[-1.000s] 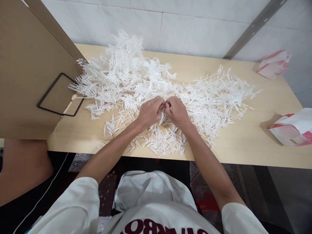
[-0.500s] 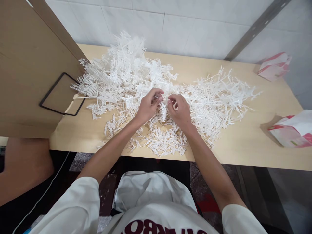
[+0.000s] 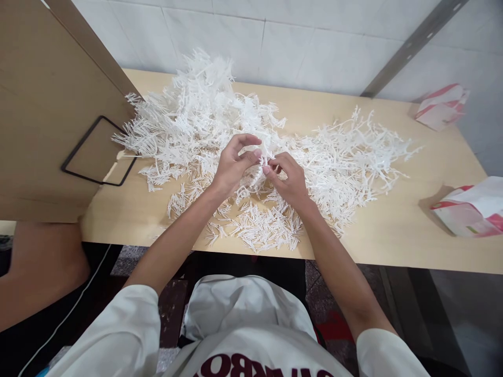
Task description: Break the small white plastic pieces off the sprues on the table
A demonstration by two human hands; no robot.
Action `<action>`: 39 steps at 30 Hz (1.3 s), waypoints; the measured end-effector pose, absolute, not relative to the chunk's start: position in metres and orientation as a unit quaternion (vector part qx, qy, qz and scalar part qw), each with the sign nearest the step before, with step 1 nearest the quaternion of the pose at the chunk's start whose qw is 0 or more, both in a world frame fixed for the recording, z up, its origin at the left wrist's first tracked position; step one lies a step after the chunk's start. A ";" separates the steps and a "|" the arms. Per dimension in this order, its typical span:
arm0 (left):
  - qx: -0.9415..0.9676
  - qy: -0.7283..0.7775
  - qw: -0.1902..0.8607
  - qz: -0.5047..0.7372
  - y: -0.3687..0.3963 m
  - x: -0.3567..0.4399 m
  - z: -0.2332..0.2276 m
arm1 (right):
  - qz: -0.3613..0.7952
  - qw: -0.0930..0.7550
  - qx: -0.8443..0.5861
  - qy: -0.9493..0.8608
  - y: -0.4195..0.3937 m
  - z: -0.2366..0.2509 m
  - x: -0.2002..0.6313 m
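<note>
White plastic sprig (image 3: pixel 260 170) sits at table centre, pinched from both sides: left hand (image 3: pixel 234 166) grips it at 9 o'clock with thumb and fingers curled around it, right hand (image 3: pixel 286 177) at 3 o'clock, fingertips (image 3: pixel 266 169) closed on it. Loose short pieces (image 3: pixel 262 226) at 6 o'clock, near the table (image 3: pixel 396 230) front edge. Big white pile (image 3: pixel 204 118) at 11 o'clock, flatter spread (image 3: pixel 353 152) at 2 o'clock. Pink-white bags: one (image 3: pixel 471 207) at 3 o'clock, another (image 3: pixel 442 106) at 1 o'clock. Cardboard panel (image 3: pixel 43 115) at 9 o'clock.
</note>
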State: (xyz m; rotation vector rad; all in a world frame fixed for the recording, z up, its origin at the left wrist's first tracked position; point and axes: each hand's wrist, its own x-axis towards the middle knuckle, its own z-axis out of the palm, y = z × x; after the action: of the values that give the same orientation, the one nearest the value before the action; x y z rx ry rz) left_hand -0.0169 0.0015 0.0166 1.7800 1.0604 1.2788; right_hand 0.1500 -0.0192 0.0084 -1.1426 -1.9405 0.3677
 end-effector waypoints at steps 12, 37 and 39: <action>0.666 0.381 0.452 0.455 -0.001 -0.014 0.017 | 0.221 0.544 -0.506 -0.632 -0.022 0.008 0.146; 0.577 0.353 0.506 0.534 0.001 -0.010 0.010 | 0.142 0.608 -0.397 -0.673 -0.021 0.004 0.148; 0.590 0.352 0.505 0.522 0.001 -0.010 0.011 | 0.153 0.620 -0.380 -0.669 -0.020 0.004 0.148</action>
State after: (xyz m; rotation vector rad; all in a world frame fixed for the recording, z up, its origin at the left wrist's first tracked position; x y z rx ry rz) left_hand -0.0101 0.0008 0.0111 1.4234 0.8498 1.2594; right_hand 0.1478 -0.0204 0.0038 -0.8730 -1.5383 0.3525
